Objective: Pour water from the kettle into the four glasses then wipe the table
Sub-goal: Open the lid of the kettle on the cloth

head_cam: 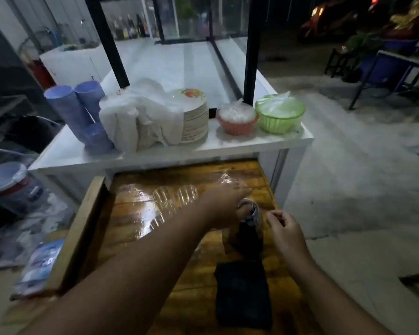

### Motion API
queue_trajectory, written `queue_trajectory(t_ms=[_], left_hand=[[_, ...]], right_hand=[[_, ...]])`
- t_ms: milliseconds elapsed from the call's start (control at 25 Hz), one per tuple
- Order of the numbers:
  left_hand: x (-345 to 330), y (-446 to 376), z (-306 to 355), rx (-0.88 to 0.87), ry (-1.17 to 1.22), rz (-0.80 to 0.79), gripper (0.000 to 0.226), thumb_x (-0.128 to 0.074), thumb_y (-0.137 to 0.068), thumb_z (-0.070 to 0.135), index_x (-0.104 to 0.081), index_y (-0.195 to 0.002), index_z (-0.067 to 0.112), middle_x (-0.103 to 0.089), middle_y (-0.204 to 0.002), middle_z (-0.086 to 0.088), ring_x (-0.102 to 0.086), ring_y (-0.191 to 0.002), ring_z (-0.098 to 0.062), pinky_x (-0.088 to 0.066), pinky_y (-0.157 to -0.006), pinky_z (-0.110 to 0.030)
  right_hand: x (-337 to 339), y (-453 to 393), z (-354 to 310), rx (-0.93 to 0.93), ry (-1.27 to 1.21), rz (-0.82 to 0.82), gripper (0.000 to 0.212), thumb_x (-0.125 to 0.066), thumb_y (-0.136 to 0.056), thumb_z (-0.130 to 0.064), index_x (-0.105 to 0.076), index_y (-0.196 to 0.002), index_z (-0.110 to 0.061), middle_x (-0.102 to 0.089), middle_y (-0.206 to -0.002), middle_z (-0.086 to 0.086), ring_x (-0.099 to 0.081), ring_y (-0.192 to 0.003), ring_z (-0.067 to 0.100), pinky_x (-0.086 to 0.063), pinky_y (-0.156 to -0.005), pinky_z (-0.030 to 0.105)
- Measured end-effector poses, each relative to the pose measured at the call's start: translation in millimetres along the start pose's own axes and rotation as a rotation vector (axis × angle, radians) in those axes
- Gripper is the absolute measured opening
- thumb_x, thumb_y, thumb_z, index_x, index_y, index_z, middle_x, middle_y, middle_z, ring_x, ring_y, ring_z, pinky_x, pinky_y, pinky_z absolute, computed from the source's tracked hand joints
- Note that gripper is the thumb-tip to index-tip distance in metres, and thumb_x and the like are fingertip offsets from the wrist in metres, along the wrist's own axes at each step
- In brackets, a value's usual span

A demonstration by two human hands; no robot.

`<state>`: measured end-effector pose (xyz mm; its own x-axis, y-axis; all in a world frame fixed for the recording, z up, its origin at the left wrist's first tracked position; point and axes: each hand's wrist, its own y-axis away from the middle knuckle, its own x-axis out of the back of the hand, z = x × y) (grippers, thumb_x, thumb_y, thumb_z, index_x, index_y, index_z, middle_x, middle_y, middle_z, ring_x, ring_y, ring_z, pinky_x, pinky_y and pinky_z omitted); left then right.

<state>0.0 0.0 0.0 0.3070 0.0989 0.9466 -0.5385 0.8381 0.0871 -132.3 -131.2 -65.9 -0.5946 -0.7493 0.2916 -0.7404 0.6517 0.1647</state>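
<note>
Both arms are bare. The left arm reaches from the near left diagonally toward the far right, almost straight, and its hand (224, 203) is palm down with the fingers (240, 187) spread forward and loose. The right forearm comes in from the near right; its hand (286, 229) hovers just right of the left one, fingers curled inward in a loose pinching grip around nothing visible.

Wet wooden table (131, 213): glasses (174, 197), kettle (248, 228), cloth (242, 293).

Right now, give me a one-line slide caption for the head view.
Left hand reaches over kettle toward glasses on wet wooden table.
</note>
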Motion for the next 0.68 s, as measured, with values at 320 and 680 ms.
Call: queue_trajectory(t_ms=[320,680], left_hand=[[-88,-21,-10,0.04,-0.045,-0.173,0.084,-0.049,-0.089,0.028,-0.006,-0.16,0.016,-0.005,-0.169,-0.004,0.001,-0.155,-0.018,-0.011,-0.123,-0.042],[-94,-23,-11,0.078,-0.027,-0.137,0.083,-0.048,-0.088,0.029,-0.009,-0.16,0.016,-0.007,-0.168,-0.003,0.0,-0.154,-0.015,-0.014,-0.122,-0.038]], right_hand=[[-26,-25,79,-0.282,-0.081,-0.29,0.038,-0.047,-0.104,-0.046,-0.073,-0.087,-0.024,-0.079,-0.092,0.002,-0.074,-0.091,0.019,-0.056,-0.082,0.036],[-42,-52,85,-0.319,-0.289,-0.501,0.065,-0.054,-0.086,-0.071,-0.073,-0.121,-0.019,-0.079,-0.113,0.008,-0.073,-0.109,0.026,-0.052,-0.101,0.052]])
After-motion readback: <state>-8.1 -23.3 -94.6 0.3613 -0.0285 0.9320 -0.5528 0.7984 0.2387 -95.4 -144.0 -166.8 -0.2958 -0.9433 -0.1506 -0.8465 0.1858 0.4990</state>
